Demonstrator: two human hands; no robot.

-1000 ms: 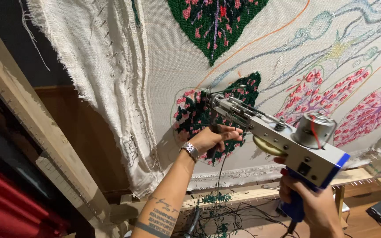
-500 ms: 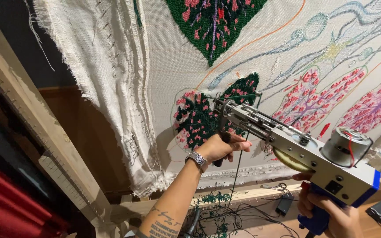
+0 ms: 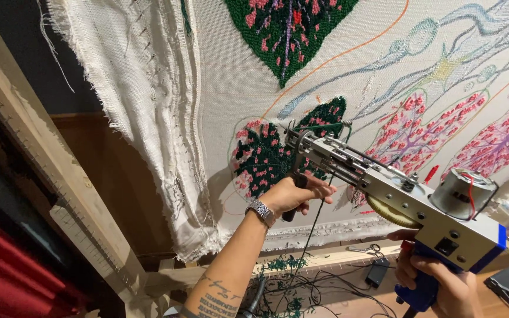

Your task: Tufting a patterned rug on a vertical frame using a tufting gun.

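Left hand [image 3: 293,194] wraps tufting gun [image 3: 384,188] front handle, right hand [image 3: 443,282] clenches blue grip, tip on canvas [image 3: 237,76]

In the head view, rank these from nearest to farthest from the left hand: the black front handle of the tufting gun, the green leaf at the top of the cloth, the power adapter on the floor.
From the left hand:
1. Black front handle: gripped in that hand, below the gun's front.
2. Power adapter: lower right, among the cables on the floor.
3. Green leaf: far above, at the top of the cloth.
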